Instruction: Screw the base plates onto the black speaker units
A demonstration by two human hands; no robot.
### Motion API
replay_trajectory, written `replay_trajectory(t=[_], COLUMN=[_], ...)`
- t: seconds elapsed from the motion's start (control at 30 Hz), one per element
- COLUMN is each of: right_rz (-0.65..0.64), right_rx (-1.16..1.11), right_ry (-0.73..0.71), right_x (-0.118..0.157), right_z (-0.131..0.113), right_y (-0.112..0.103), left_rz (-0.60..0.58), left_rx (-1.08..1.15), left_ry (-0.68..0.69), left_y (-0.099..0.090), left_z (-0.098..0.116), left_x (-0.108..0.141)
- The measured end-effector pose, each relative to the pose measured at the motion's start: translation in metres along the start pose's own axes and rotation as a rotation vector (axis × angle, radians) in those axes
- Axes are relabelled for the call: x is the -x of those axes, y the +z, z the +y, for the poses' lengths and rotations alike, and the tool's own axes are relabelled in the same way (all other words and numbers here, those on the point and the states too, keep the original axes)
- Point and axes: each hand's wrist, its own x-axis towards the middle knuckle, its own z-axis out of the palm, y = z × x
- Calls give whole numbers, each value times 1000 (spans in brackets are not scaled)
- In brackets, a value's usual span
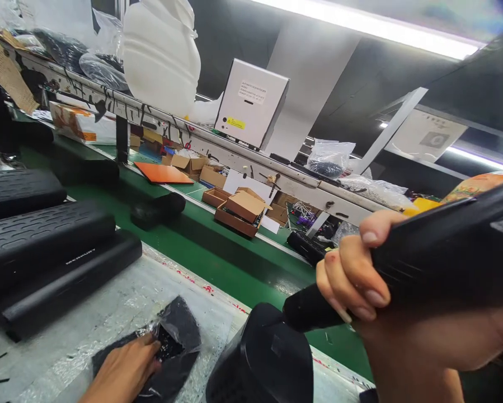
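Note:
My right hand [356, 274] is wrapped around a long black textured part [436, 252] that I hold up at the right, its rounded end pointing left over a black dome-shaped piece [263, 358]. Low at the left, my left hand [123, 369] rests with fingers on a clear plastic bag holding a black item [175, 330], lying on the grey work surface [108, 302]. The hand presses on the bag rather than closing around it.
Several long black ribbed parts [37, 235] lie stacked at the left. A green conveyor belt [217, 252] runs behind, carrying a black part [156, 210]. Beyond it are small cardboard boxes [243, 210], an orange sheet [163, 173], a white machine box [251, 103] and bagged items on a shelf.

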Motion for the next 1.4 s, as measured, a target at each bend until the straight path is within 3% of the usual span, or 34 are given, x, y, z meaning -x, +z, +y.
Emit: replay_trajectory(t=[0.13, 0.4, 0.53, 0.6, 0.73, 0.87, 0.97, 1.1, 1.23, 1.4], right_rz=[-118, -37, -213, -237, -235, -199, -204, -266, -274, -210], right_rx=[64, -9, 8, -40, -143, -106, -33, -11, 59, 73], right_ry=[-50, 150, 207, 225, 247, 257, 212, 98, -1, 11], right_x=[-1, -21, -34, -36, -37, -40, -41, -34, -23, -8], right_z=[10, 18, 21, 22, 29, 38, 32, 7, -19, -27], right_y=[3, 16, 15, 13, 16, 26, 31, 39, 45, 37], left_rz=[-58, 7, 37, 65, 220, 407, 508, 549, 661, 644], left_rx=[61, 136, 153, 127, 202, 491, 620, 599, 507, 518], left_ry=[72, 99, 65, 48, 39, 108, 259, 622, 930, 983], left_y=[1, 17, 19, 18, 5, -30, -64, -97, -104, -99], left_z=[4, -3, 0, 2, 7, 29, 62, 111, 140, 153], left_x=[3, -5, -7, -7, -5, -2, 3, 4, -3, -3])
